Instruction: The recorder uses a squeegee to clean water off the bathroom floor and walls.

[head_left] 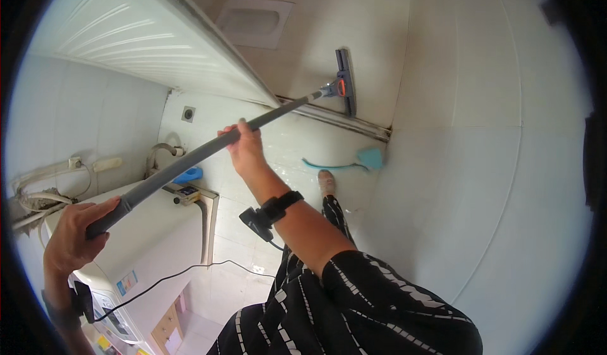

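A long-handled floor squeegee (183, 168) with a grey pole slants from the lower left up toward the far middle. My left hand (76, 235) is closed around the pole's near end, over a white washing machine (145, 225). Partway along the pole, my right hand (246, 149) grips it, fingers wrapped over. The dark grey squeegee head (347, 83), with an orange part at its joint, lies across the floor just past a dirty doorway track (348, 122). One end of the head reaches that track.
A ribbed white door panel (126, 29) stands at the upper left. Beyond it, a squat toilet (253, 21) is set in the floor. A teal long-handled brush (371, 158) lies by my foot (326, 183). Near the washing machine are a floor drain (188, 114) and a blue container (188, 175).
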`<state>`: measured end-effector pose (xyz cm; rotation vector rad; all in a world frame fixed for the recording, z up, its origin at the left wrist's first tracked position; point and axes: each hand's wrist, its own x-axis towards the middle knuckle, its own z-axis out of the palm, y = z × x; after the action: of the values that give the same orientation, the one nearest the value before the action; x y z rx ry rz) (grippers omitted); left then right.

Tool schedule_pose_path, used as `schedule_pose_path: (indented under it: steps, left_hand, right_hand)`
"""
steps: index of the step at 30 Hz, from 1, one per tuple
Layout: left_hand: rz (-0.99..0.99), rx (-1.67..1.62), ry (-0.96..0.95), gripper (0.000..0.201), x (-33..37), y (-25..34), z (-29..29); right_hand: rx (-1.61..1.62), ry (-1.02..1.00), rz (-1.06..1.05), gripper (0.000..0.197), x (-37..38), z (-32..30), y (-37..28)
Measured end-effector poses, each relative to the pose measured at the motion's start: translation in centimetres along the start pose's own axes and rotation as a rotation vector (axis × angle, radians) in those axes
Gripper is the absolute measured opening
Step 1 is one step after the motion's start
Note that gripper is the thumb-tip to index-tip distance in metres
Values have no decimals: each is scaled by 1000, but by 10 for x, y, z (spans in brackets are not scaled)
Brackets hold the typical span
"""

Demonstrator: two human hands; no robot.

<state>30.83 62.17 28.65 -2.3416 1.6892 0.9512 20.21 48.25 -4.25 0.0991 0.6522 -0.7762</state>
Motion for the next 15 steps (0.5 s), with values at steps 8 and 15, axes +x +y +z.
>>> schedule_pose_path:
  steps: [8,15]
  left_hand:
    - [2,-212,-113,60,19,-33,11]
    - [-58,-471,-213,56,25,-45,41]
  right_hand:
    - [-88,115,-68,18,-7,-11,-12]
    - [-185,289,-62,21,-16,-35,-22]
